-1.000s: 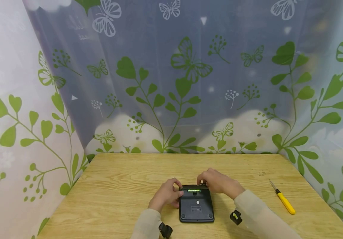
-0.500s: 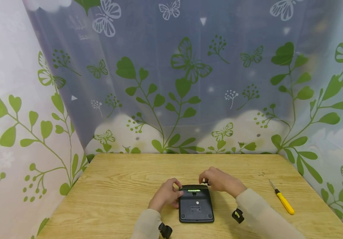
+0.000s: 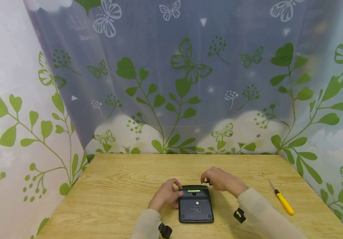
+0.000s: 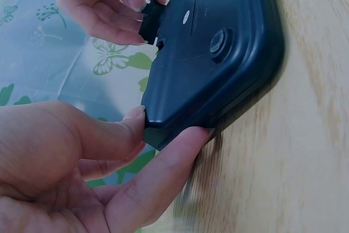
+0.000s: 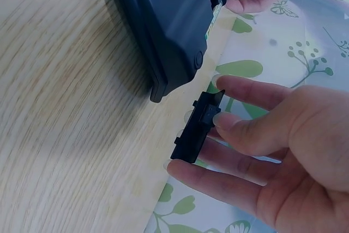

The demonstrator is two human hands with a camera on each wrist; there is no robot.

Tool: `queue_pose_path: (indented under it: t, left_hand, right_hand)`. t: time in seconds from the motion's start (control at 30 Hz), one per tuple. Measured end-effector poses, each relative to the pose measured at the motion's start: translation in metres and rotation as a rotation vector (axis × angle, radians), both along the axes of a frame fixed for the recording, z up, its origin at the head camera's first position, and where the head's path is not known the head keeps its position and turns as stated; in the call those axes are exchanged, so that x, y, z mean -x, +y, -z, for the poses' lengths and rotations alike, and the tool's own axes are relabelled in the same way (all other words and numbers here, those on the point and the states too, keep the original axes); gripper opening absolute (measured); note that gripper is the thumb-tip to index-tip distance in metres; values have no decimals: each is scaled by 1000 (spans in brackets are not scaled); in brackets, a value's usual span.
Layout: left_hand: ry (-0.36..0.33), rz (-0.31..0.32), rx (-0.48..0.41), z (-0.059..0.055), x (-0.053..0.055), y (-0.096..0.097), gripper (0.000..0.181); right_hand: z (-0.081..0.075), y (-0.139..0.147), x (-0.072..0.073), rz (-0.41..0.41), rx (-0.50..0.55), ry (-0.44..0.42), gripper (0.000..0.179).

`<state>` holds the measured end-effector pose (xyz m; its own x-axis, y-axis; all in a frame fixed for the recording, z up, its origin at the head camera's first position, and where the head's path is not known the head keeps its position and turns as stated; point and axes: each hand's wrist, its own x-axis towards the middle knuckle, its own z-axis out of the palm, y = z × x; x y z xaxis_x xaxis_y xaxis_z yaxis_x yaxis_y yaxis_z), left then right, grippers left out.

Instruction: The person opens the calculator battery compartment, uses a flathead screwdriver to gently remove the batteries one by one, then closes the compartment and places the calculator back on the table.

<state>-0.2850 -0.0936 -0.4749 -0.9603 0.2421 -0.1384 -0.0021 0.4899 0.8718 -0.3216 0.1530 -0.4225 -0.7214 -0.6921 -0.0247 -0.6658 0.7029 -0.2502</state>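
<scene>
Black device [image 3: 190, 200] lies between your left hand [image 3: 166, 194] and right hand [image 3: 220, 181], well in from the worktop's far edge | left pinches its far-left corner, right pinches a small black cover [image 5: 197, 129] just off it | device label [image 3: 195, 209] unreadable | yellow screwdriver [image 3: 284, 202] toward wood-grain worktop's [image 3: 114, 179] right edge | butterfly-print curtain [image 3: 147, 39] behind

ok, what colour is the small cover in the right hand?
Black; the small cover shows best in the right wrist view.
</scene>
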Motion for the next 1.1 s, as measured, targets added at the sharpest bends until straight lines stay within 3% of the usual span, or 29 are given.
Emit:
queue_pose_path:
  t: [1.1]
  left_hand:
    - [5, 6, 0, 1, 0, 0, 18]
  right_hand:
    - [1, 2, 0, 4, 7, -5, 40]
